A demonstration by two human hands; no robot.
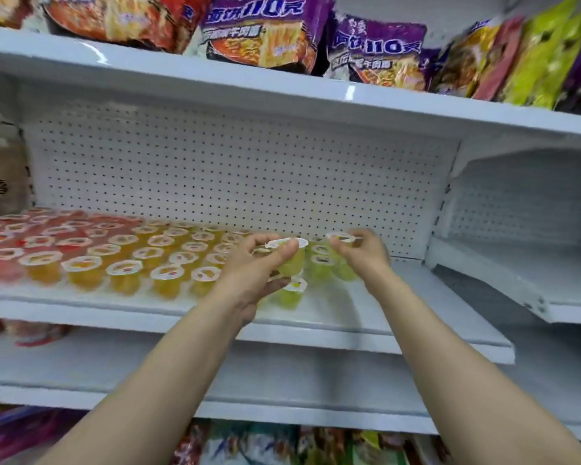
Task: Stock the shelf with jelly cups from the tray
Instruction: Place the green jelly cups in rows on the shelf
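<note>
A white metal store shelf with a pegboard back panel fills the head view. Packets of instant noodles lie on the board above it, and more coloured packets show blurred at the bottom edge.

On the shelf, jelly cups stand in tight rows: red jelly cups at the far left, orange jelly cups in the middle, and a few green jelly cups at the right end of the stock, just behind and between the two hands. The shelf board to the right of them is bare.

The left hand reaches in from below with the forearm stretched up and forward, palm turned toward the right. Its fingers and thumb curl round a green cup, gripping it from the side, with the white lid just above the fingertips. A second green cup sits right under it, at the heel of the same hand; whether it is held or stands on the shelf cannot be told.

The right hand is raised beside it, slightly farther back, wrist bent, back of the hand toward the camera. Its fingertips pinch another green cup by the lid rim, above the standing green ones.
</note>
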